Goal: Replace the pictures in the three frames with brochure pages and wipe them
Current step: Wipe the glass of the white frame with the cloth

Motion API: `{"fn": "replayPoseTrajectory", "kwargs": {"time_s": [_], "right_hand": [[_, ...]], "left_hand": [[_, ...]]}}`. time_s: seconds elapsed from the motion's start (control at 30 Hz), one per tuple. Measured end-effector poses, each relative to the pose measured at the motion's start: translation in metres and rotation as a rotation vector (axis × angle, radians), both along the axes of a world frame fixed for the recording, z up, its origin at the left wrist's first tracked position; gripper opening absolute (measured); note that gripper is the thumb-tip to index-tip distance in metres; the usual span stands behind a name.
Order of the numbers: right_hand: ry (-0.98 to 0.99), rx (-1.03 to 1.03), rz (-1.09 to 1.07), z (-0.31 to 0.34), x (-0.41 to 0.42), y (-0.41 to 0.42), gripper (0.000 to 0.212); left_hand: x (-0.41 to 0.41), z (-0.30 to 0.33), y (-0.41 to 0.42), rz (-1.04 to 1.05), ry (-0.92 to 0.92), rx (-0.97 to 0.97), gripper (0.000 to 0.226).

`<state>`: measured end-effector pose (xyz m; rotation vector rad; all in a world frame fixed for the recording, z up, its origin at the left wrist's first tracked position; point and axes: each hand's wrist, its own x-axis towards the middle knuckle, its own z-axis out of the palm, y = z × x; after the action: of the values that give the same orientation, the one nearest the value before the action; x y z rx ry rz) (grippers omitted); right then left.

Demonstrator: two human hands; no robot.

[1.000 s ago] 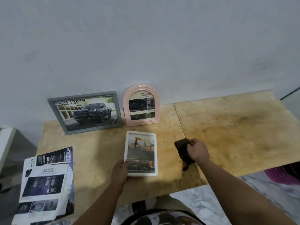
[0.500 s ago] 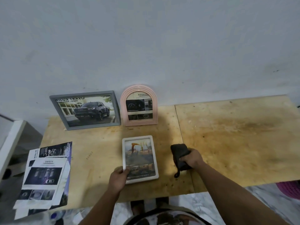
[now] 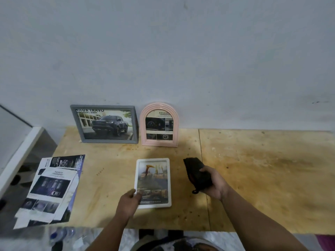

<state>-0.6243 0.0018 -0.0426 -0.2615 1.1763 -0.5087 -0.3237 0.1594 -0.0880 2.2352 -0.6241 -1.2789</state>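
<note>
Counts, referenced to the wooden table (image 3: pixel 253 178):
- Frames: 3. Grey frame (image 3: pixel 105 124) and pink arched frame (image 3: pixel 159 124) upright at the table's back edge, against the wall; white frame (image 3: pixel 153 182) flat near the front edge.
- Brochure pages (image 3: pixel 50 189): loose overlapping stack at the table's left end, count unclear, at least 2.
- Dark cloth (image 3: pixel 197 175): 1, over the table, right of the white frame.
- Hands: 2, left hand (image 3: pixel 129 202), right hand (image 3: pixel 214 184).

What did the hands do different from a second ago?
The right hand lifted the dark cloth off the table and turned palm-up, keeping its grip. The left hand stayed on the white frame. The grey frame and pink frame stayed put.
</note>
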Motion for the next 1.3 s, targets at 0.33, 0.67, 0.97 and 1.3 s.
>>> {"fn": "replayPoseTrajectory", "kwargs": {"time_s": [0.33,0.67,0.97,1.3], "right_hand": [[-0.101,-0.014,0.045,0.009,0.049,0.01,0.052],[-0.026,0.082,0.048,0.003,0.085,0.038,0.052],[0.501,-0.221,0.351,-0.042,0.12,0.062,0.047],[1.187,-1.146,1.094,-0.038,0.21,0.0,0.037]], "left_hand": [[0.006,0.003,0.021,0.107,0.146,0.039,0.053],[0.039,-0.006,0.042,-0.117,-0.082,-0.018,0.051],[0.06,-0.031,0.028,-0.691,-0.496,-0.025,0.105],[0.072,-0.068,0.017,-0.968,-0.553,-0.074,0.101]]}}
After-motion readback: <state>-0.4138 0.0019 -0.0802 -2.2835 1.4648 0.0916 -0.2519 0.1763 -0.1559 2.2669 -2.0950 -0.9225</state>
